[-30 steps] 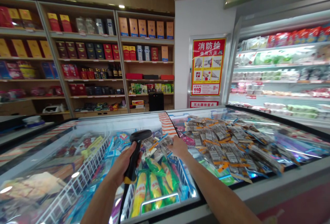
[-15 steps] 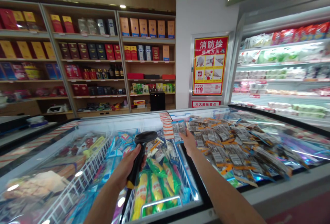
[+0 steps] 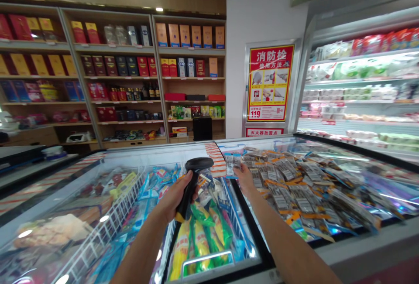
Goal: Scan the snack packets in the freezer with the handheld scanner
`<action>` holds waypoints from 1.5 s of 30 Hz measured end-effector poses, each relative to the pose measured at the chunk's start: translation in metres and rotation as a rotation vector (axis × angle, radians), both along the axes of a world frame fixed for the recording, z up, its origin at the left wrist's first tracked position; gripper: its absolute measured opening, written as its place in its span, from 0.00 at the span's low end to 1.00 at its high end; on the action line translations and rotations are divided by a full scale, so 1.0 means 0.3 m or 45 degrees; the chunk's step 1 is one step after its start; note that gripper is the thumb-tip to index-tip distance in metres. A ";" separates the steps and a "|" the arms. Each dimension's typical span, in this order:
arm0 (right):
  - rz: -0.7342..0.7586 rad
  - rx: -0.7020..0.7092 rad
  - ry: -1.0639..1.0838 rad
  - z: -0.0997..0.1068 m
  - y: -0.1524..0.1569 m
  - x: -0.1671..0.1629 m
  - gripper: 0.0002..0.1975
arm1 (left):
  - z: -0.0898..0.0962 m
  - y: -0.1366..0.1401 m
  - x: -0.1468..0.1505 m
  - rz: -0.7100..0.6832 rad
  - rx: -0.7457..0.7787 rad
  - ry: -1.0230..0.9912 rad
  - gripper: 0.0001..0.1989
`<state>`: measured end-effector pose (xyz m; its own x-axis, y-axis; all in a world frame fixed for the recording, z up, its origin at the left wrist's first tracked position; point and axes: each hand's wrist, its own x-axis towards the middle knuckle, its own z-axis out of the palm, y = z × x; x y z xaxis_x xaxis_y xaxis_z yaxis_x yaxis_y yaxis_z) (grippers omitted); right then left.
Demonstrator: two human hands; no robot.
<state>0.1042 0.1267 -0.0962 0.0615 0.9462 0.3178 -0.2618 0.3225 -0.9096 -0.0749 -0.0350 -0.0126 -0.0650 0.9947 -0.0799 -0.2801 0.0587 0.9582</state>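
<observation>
My left hand (image 3: 176,194) is wrapped round the handle of a black and yellow barcode scanner (image 3: 190,188), its head angled to the right. My right hand (image 3: 245,180) pinches a small flat packet (image 3: 232,165) with a blue edge and printed labels, just right of the scanner's head. Both are held above the chest freezer (image 3: 238,144). To the right of my right hand, a heap of similar grey packets (image 3: 284,170) with orange and blue edges lies on the freezer top. Under the scanner, yellow and green corn-print packs (image 3: 200,238) lie in the freezer.
White wire baskets (image 3: 98,227) divide the freezer's goods. Wooden shelves (image 3: 193,85) with boxes and bottles stand behind. A red fire-hydrant poster (image 3: 269,83) is on the wall. At the right is a lit refrigerated display (image 3: 360,100).
My left hand has brought the scanner to the right and slightly up, closer to the packet. My right hand and its packet have shifted slightly right in the view.
</observation>
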 end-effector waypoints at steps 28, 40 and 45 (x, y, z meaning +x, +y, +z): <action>-0.025 -0.104 0.037 0.011 0.006 0.058 0.18 | -0.015 -0.053 -0.014 -0.164 0.054 0.084 0.19; -0.007 -0.075 0.030 0.001 0.016 0.060 0.16 | -0.009 -0.062 -0.015 -0.194 0.056 0.006 0.20; 0.010 -0.068 0.057 -0.003 0.019 0.056 0.17 | -0.013 -0.058 -0.016 -0.179 0.030 -0.059 0.19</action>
<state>0.1209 0.1323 -0.0971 0.0668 0.9622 0.2640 -0.3047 0.2716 -0.9129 -0.0797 -0.0524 -0.0166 0.0785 0.9954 -0.0558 -0.3147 0.0779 0.9460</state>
